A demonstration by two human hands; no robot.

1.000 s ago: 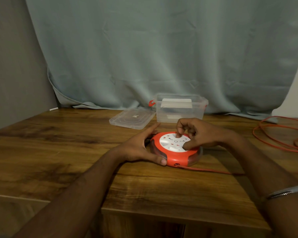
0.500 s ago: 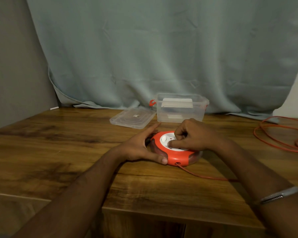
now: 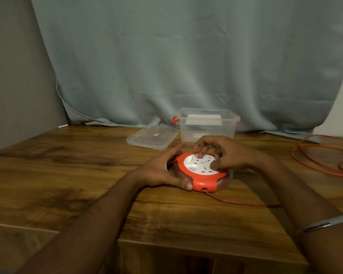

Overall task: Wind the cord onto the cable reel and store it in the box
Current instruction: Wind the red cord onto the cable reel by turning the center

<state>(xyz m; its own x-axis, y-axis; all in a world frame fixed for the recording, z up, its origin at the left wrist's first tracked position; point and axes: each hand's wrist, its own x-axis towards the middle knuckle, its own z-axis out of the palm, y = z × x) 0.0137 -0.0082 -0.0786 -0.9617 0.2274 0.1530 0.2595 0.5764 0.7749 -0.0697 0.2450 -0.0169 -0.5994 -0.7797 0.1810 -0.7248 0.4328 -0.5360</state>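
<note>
Nearest the front edge of the wooden table point(image 3: 71, 175), two bare forearms reach forward; the right one carries a silver bangle point(image 3: 325, 224) above the wrist.

The cable reel point(image 3: 203, 176), a round orange unit with a white socket face, lies flat on the table at centre. The left hand point(image 3: 159, 171) clasps its left side: the thumb lies along the near rim, touching the orange casing, and the fingers extend round the far side. The right hand point(image 3: 225, 153) sits on top of the white face with fingers curled downward; one fingertip and the thumb press on the face. Whether they pinch a knob or only bear on the surface cannot be told.

The orange cord point(image 3: 236, 201) leaves a port on the reel's near edge, runs right along the table and passes under the right forearm. Further right, loose loops of it lie spread on the table, well apart from the reel.

Behind the reel stands the box point(image 3: 207, 128), clear plastic with an orange latch on its left end, open-topped, with something white inside. Its clear lid point(image 3: 152, 136) lies flat just beside it on the left. A pale blue curtain point(image 3: 186, 56) hangs behind, its hem resting on the table's far edge.
</note>
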